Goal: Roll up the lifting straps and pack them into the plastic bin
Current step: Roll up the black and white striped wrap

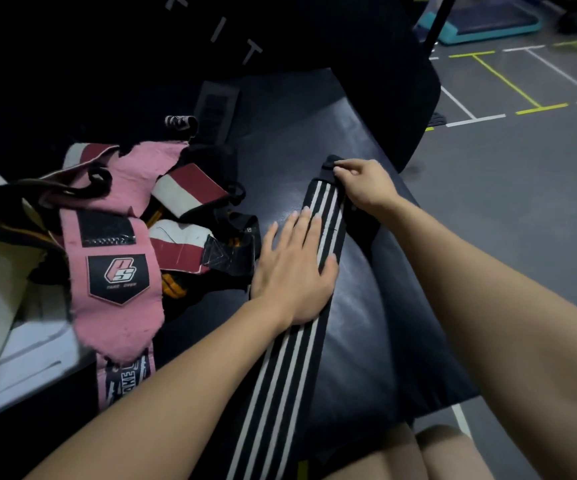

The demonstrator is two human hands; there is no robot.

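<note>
Black strap (301, 341) w/ white stripes lies flat along the dark bench (366, 341), running from the near edge to the far right. Left hand (294, 271) presses it mid-length, palm down, fingers spread; right hand (366, 185) pinches the strap's far end btwn fingertips. Left of it on the bench sits a heap of pink wraps (117, 271) and red-white straps (190, 192), w/ grey marked floor (522, 168) to the right.

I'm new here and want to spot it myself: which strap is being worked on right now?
Find the dark padded bench. Right of the tangled pile, one long strap lies flat along it under both hands. It alone is black with thin white stripes lengthwise; its neighbours are pink or red and white.
</note>
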